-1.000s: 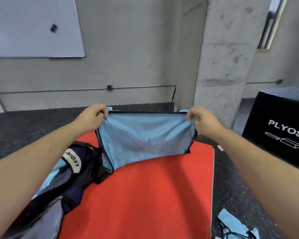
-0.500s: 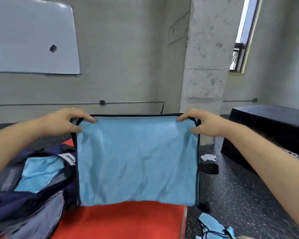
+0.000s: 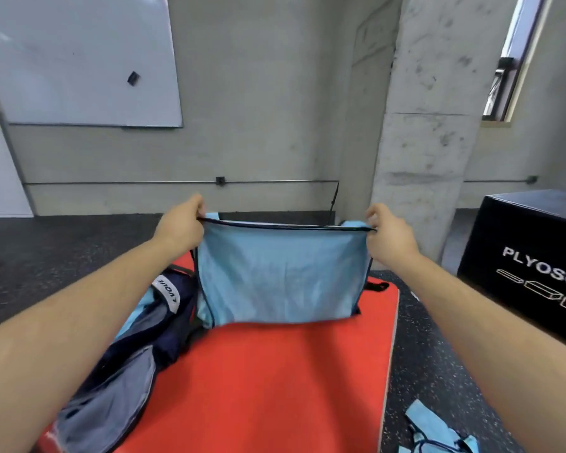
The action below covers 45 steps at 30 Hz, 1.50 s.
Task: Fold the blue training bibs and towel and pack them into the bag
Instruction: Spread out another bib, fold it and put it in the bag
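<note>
Left hand [image 3: 183, 225]: at 10 o'clock from the middle of the view, fingers curled, pinching the top left corner of the bib at its black trim.
Right hand [image 3: 390, 235]: at 2 o'clock, thumb and forefinger pinching the top right corner, the other fingers curled in.
Bib [image 3: 281, 273]: light blue with black edging, held up between both hands at the middle of the view. Its top edge is pulled taut and the cloth hangs flat below. A second blue layer shows behind the top edge at both corners. The lower edge is over the far end of the mat; whether it touches cannot be told.
Mat [image 3: 275, 387]: red, flat on the floor, running from under the bib down to 6 o'clock.
Bag [image 3: 128, 361]: dark navy with grey panels, lying open on the mat's left side at 8 o'clock, its top end beside the bib's left edge. Light blue cloth [image 3: 134, 317] shows inside it.
Second bib [image 3: 438, 429]: crumpled on the floor at 5 o'clock, off the mat's right edge.
Floor [image 3: 438, 364]: dark, speckled.
Box [image 3: 530, 256]: black with white lettering, at 3 o'clock.
Pillar [image 3: 428, 125]: bare concrete, at 1 o'clock.
Whiteboard [image 3: 79, 60]: on the wall at 11 o'clock.
</note>
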Available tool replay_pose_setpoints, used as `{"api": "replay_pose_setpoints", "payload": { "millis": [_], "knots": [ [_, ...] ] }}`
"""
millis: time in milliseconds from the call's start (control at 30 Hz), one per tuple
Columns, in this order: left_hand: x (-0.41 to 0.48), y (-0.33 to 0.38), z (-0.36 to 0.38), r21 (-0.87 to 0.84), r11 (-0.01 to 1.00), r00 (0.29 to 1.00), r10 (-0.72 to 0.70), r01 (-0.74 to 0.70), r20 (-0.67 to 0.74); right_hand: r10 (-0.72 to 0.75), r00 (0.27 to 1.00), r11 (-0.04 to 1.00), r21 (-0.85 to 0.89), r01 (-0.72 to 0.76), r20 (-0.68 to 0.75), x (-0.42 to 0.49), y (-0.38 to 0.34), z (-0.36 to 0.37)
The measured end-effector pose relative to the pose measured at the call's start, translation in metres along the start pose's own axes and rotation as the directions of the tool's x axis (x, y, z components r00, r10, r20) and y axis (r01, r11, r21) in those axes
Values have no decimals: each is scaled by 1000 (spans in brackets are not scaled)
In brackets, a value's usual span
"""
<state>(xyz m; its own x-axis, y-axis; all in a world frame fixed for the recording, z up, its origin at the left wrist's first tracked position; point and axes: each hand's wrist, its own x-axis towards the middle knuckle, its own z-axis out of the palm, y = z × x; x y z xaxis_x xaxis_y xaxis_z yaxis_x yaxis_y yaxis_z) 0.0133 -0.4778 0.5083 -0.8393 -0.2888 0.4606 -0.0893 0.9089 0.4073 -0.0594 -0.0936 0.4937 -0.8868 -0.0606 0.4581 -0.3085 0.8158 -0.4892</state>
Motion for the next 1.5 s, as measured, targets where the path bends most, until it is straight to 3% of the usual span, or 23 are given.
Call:
{"api": "replay_pose_setpoints", "payload": {
  "millis": [133,267,367,533,600,700,800,900,1033,1100,1233,1367,1500],
  "knots": [
    [-19,-2,14,-242,970,992,-32,2,-123,6,995,987,161,10,-100,-18,6,19],
    [-77,-22,63,-261,964,986,0,-44,-168,-20,996,990,134,32,-90,-64,32,54],
    [-137,-45,115,-273,961,992,17,-50,-122,-11,1000,994,104,11,-4,-118,65,96],
    [-235,-77,186,-273,962,996,8,18,93,48,984,999,5,-50,172,-210,117,153],
    [-250,-80,196,-224,974,993,-13,39,116,35,989,995,-93,-22,142,-229,125,165],
    [-258,-66,192,21,982,980,-189,188,55,72,997,978,-199,-63,38,-235,116,164],
    [-254,-53,183,121,992,998,-37,43,-51,20,1000,982,-190,-16,19,-223,100,160],
    [-227,-44,193,45,995,987,83,-90,134,-7,984,987,-160,36,180,-201,87,167],
    [-203,-32,219,136,986,864,12,-93,503,101,845,973,-230,27,526,-189,77,182],
    [-205,-29,224,186,980,804,-50,-76,592,139,808,964,-266,22,572,-196,75,184],
    [-234,-25,213,198,979,814,-69,-57,577,121,836,955,-292,49,536,-224,74,171],
    [-245,-13,207,153,980,884,38,-124,466,58,910,954,-291,70,410,-226,70,159],
    [-204,9,225,138,982,847,38,-131,531,68,856,965,-252,74,513,-195,55,182]
  ]
}}
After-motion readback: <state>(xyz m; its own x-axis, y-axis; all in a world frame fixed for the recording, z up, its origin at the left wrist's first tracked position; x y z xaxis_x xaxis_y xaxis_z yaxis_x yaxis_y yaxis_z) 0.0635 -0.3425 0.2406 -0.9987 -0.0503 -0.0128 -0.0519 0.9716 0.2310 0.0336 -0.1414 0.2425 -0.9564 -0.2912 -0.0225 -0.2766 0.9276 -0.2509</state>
